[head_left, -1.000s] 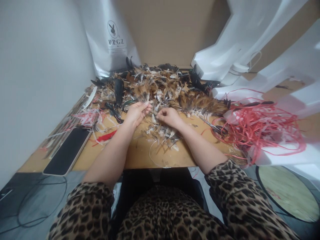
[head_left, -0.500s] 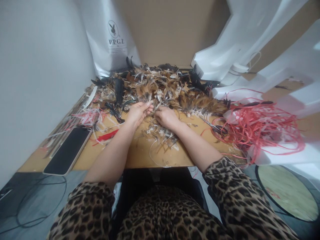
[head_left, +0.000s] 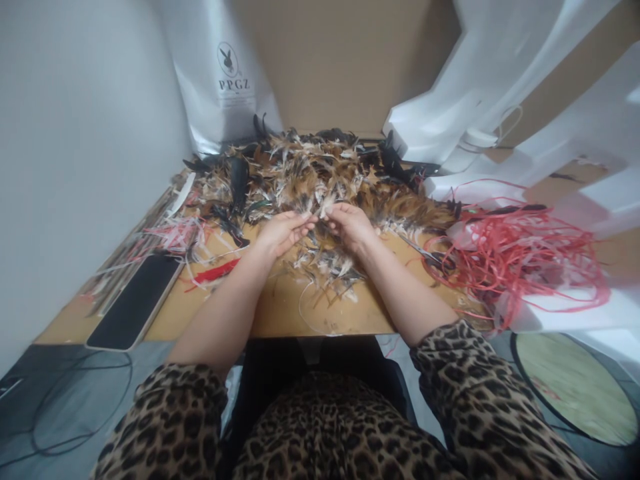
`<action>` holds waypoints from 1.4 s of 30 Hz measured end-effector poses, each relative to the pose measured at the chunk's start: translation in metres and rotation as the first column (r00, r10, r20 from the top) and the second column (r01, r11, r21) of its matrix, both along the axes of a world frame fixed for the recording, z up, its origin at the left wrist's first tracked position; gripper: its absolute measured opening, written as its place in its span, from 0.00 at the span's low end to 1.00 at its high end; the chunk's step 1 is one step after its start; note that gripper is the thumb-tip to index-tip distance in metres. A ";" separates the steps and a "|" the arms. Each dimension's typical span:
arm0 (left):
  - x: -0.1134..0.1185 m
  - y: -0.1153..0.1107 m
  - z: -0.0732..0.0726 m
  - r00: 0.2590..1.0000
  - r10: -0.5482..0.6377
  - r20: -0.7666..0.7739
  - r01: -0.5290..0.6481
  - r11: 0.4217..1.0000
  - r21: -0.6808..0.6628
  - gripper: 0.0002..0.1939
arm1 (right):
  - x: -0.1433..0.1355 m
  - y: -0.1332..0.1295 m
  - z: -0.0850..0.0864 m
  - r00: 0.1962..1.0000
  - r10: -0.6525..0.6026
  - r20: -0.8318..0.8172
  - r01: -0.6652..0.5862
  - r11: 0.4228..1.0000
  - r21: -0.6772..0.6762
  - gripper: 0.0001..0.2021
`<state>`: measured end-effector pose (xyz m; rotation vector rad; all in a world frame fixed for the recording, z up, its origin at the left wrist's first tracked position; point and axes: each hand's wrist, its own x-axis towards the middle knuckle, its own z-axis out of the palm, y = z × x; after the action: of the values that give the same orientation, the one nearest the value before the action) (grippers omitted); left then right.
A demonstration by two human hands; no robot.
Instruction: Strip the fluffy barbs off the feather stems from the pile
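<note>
Frame centre: our left hand (head_left: 281, 232) and right hand (head_left: 351, 225) both pinch small feathers, fingertips nearly meeting, at the near edge of the feather pile (head_left: 320, 173) on the table (head_left: 270, 310).

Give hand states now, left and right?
Left hand: grip pinched shut on feathers.
Right hand: fingers curled into the same feathers; grip cannot be told.

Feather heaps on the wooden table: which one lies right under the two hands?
The small loose heap of brown and white feathers at the near table edge, below the left hand and right hand; the big brown heap lies behind.
</note>
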<state>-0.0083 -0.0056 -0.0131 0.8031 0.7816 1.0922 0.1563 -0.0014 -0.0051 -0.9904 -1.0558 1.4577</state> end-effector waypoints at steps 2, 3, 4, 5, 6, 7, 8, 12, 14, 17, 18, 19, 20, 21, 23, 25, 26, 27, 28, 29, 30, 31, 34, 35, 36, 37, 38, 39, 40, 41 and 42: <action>0.002 -0.002 0.000 0.999 -0.041 -0.018 0.041 0.999 -0.002 0.02 | -0.003 -0.002 0.000 0.999 -0.035 0.031 0.034 0.999 0.018 0.14; 0.003 -0.003 0.000 0.998 -0.055 -0.022 0.055 0.998 -0.003 0.02 | -0.005 -0.003 0.000 0.998 -0.045 0.048 0.043 0.999 0.026 0.14; 0.004 -0.004 0.001 0.998 -0.064 -0.023 0.064 0.998 -0.004 0.02 | -0.006 -0.004 0.000 0.997 -0.049 0.062 0.047 0.998 0.034 0.14; 0.005 -0.005 0.001 0.997 -0.068 -0.021 0.068 0.998 -0.006 0.01 | -0.008 -0.005 0.000 0.996 -0.049 0.074 0.046 0.998 0.040 0.14; 0.005 -0.005 0.002 0.997 -0.069 -0.019 0.069 0.998 -0.009 0.01 | -0.009 -0.006 0.001 0.995 -0.047 0.084 0.043 0.998 0.047 0.14; 0.005 -0.005 0.002 0.998 -0.067 -0.016 0.066 0.998 -0.011 0.02 | -0.010 -0.007 0.001 0.994 -0.044 0.095 0.039 0.998 0.055 0.14; 0.005 -0.005 0.003 0.998 -0.062 -0.014 0.062 0.998 -0.015 0.02 | -0.011 -0.009 0.002 0.993 -0.044 0.108 0.037 0.997 0.064 0.13; 0.005 -0.005 0.003 0.998 -0.059 -0.006 0.059 0.998 -0.037 0.03 | -0.014 -0.012 0.003 0.984 -0.076 0.162 0.058 0.992 0.115 0.12; 0.005 -0.004 0.004 0.998 -0.066 0.005 0.067 0.997 -0.044 0.03 | -0.016 -0.013 0.002 0.982 -0.093 0.167 0.070 0.988 0.134 0.11; 0.005 -0.005 0.006 0.996 -0.076 0.036 0.078 0.995 -0.060 0.04 | -0.016 -0.011 0.000 0.991 -0.068 0.117 0.054 0.992 0.116 0.12; 0.004 -0.005 0.007 0.995 -0.077 0.057 0.080 0.995 -0.065 0.04 | -0.015 -0.010 -0.001 0.996 -0.046 0.076 0.039 0.995 0.094 0.12; 0.004 -0.005 0.008 0.993 -0.076 0.085 0.082 0.994 -0.070 0.04 | -0.014 -0.009 -0.001 1.000 -0.017 0.024 0.016 0.998 0.068 0.13; 0.003 -0.006 0.009 0.990 -0.075 0.116 0.084 0.994 -0.074 0.05 | -0.012 -0.008 0.000 0.999 0.020 -0.029 -0.019 0.999 0.041 0.14; 0.002 -0.006 0.011 0.987 -0.074 0.146 0.086 0.993 -0.078 0.05 | -0.010 -0.007 0.000 0.995 0.064 -0.079 -0.063 0.998 0.018 0.14; 0.000 -0.007 0.013 0.980 -0.081 0.184 0.098 0.991 -0.086 0.04 | -0.007 -0.008 0.003 0.976 0.164 -0.144 -0.167 0.986 -0.009 0.16; -0.001 -0.009 0.014 0.976 -0.101 0.194 0.120 0.989 -0.092 0.04 | -0.005 -0.009 0.005 0.953 0.254 -0.166 -0.260 0.966 -0.015 0.16; -0.001 -0.009 0.014 0.975 -0.113 0.193 0.132 0.987 -0.093 0.04 | -0.005 -0.011 0.006 0.943 0.285 -0.172 -0.292 0.956 -0.014 0.16; -0.001 -0.010 0.014 0.974 -0.125 0.189 0.144 0.985 -0.092 0.04 | -0.005 -0.012 0.006 0.936 0.304 -0.177 -0.311 0.950 -0.010 0.16; 0.000 -0.010 0.014 0.974 -0.136 0.183 0.154 0.984 -0.090 0.04 | -0.006 -0.013 0.006 0.934 0.309 -0.180 -0.315 0.949 -0.004 0.15; 0.000 -0.010 0.013 0.974 -0.147 0.174 0.164 0.983 -0.086 0.04 | -0.007 -0.013 0.006 0.936 0.304 -0.179 -0.308 0.951 0.004 0.15; 0.000 -0.010 0.012 0.975 -0.157 0.159 0.171 0.982 -0.080 0.04 | -0.008 -0.013 0.005 0.941 0.290 -0.176 -0.293 0.956 0.014 0.14; 0.001 -0.009 0.011 0.977 -0.163 0.140 0.174 0.982 -0.070 0.05 | -0.008 -0.013 0.004 0.948 0.270 -0.169 -0.269 0.963 0.028 0.14; 0.001 -0.006 0.008 0.989 -0.131 0.072 0.134 0.990 -0.037 0.04 | -0.009 -0.010 0.002 0.978 0.168 -0.121 -0.158 0.984 0.085 0.14; 0.001 -0.005 0.007 0.993 -0.107 0.046 0.108 0.994 -0.029 0.03 | -0.009 -0.010 0.002 0.988 0.122 -0.098 -0.112 0.988 0.103 0.14; 0.001 -0.004 0.006 0.996 -0.081 0.021 0.082 0.996 -0.022 0.03 | -0.009 -0.009 0.002 0.994 0.078 -0.074 -0.069 0.991 0.118 0.14; 0.001 -0.003 0.005 0.998 -0.060 -0.002 0.060 0.998 -0.015 0.02 | -0.009 -0.008 0.003 0.998 0.040 -0.050 -0.033 0.991 0.130 0.14; 0.001 -0.003 0.004 0.999 -0.046 -0.023 0.046 0.999 -0.009 0.02 | -0.009 -0.008 0.003 1.000 0.013 -0.026 -0.009 0.990 0.139 0.14; 0.002 -0.003 0.004 0.998 -0.040 -0.042 0.040 0.999 -0.004 0.03 | -0.010 -0.008 0.004 1.000 -0.005 -0.004 0.006 0.989 0.146 0.15; 0.002 -0.003 0.004 0.998 -0.038 -0.055 0.038 0.999 0.001 0.03 | -0.010 -0.009 0.005 1.000 -0.017 0.018 0.015 0.988 0.152 0.15; 0.003 -0.004 0.004 0.997 -0.037 -0.066 0.037 0.999 0.003 0.03 | -0.010 -0.010 0.006 0.999 -0.028 0.038 0.021 0.987 0.156 0.15; 0.004 -0.005 0.004 0.996 -0.038 -0.075 0.038 0.999 0.003 0.03 | -0.011 -0.010 0.007 0.998 -0.037 0.055 0.027 0.987 0.160 0.16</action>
<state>-0.0043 -0.0106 -0.0093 0.8633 0.8236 1.0351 0.1456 -0.0119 0.0018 -0.9355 -1.1741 1.3036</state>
